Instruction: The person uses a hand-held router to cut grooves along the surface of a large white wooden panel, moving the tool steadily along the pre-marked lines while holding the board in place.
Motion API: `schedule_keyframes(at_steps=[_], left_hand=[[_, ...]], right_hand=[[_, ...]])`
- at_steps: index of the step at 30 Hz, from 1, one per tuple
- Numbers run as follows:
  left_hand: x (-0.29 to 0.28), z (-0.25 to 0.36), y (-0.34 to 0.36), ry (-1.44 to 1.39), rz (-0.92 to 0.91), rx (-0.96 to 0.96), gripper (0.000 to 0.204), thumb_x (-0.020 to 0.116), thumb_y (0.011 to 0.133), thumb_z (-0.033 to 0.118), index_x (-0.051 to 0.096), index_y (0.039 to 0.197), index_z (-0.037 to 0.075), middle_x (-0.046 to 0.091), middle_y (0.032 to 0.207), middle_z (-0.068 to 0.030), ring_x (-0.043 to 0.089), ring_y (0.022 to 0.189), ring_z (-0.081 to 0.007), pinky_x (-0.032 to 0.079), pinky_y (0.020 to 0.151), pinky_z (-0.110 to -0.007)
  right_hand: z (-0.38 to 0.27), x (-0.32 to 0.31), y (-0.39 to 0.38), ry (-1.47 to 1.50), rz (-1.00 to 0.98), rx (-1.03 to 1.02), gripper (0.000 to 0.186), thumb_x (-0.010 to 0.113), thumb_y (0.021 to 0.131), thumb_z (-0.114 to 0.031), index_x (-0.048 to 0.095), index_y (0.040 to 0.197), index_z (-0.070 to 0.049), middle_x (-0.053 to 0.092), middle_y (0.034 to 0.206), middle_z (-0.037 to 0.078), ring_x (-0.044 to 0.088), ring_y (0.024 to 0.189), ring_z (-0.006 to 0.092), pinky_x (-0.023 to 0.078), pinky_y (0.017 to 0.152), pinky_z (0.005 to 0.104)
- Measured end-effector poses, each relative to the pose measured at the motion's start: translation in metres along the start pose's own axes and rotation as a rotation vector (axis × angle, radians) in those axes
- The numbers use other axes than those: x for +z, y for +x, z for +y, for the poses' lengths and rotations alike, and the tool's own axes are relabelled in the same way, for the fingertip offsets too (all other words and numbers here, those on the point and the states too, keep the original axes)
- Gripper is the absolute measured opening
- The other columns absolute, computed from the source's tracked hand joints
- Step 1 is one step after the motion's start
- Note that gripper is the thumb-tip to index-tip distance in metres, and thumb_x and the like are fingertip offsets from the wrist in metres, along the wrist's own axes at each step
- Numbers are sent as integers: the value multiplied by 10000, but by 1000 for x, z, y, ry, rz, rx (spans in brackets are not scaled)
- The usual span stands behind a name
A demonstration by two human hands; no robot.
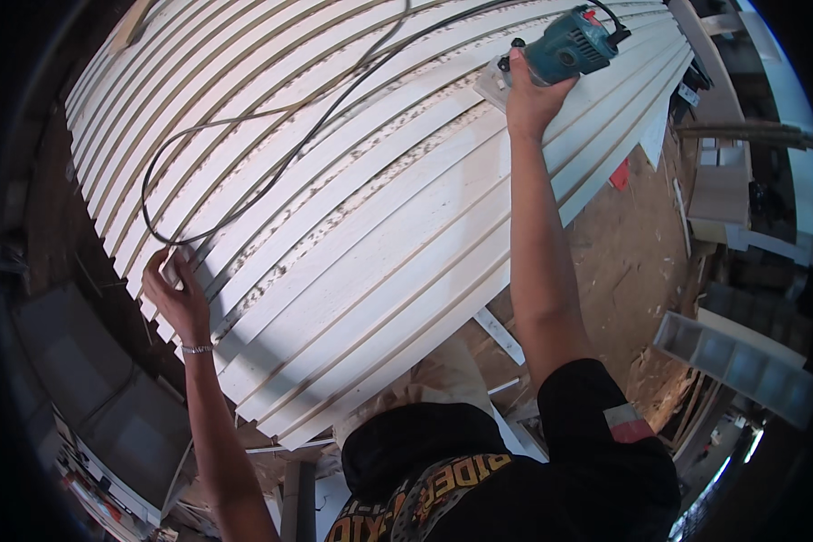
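Observation:
My right hand [535,98] is wrapped around a teal handheld trim router [569,47] at the far right of the layered white strips [361,244]. The router's flat base [494,83] rests on or close to the strips. Near their left ends, my left hand [177,291] has its fingers curled and drawn together. What lies between those fingers, if anything, I cannot make out. A loop of black power cord [144,194] comes down to the left fingertips; whether they grip it is unclear. From there the cord runs up across the strips toward the top.
Dark speckles of debris [334,215] lie along several strips. At the lower left stands a large grey panel [90,361]. To the right, a pale compartmented frame [741,366] and a box-like cabinet [721,185] stand on a brown floor [619,271] with scattered scraps.

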State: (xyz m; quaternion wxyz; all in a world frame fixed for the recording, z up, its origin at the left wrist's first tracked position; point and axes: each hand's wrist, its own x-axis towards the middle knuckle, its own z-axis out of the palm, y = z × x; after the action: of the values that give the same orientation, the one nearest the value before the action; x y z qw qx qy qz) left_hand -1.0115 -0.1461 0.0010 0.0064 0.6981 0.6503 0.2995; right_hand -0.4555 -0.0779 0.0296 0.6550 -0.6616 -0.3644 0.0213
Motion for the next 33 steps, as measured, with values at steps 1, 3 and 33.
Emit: schedule_keyframes(at_steps=[1, 3, 33], left_hand=[[2, 17, -1, -18, 33, 41, 212, 659, 982, 119, 609, 1157, 11, 646, 1113, -158, 606, 1046, -344, 452, 952, -460], [12, 68, -5, -167, 14, 145, 191, 668, 937, 53, 632, 1121, 16, 656, 1109, -140, 608, 1053, -332, 450, 959, -453], [120, 270, 27, 45, -277, 231, 441, 600, 1004, 232, 551, 1387, 18, 562, 1436, -193, 478, 1347, -391, 319, 1158, -536]], right_hand=[[4, -2, 7, 24, 2, -13, 800, 872, 823, -205, 358, 1404, -8, 627, 1255, 164, 648, 1130, 290, 471, 1029, 414], [14, -3, 20, 74, -1, -31, 798, 879, 816, -218, 364, 1389, -9, 631, 1242, 169, 655, 1112, 296, 481, 1011, 417], [151, -76, 261, -60, 74, -24, 851, 919, 769, -302, 385, 1366, -12, 654, 1220, 198, 651, 1100, 324, 484, 991, 419]])
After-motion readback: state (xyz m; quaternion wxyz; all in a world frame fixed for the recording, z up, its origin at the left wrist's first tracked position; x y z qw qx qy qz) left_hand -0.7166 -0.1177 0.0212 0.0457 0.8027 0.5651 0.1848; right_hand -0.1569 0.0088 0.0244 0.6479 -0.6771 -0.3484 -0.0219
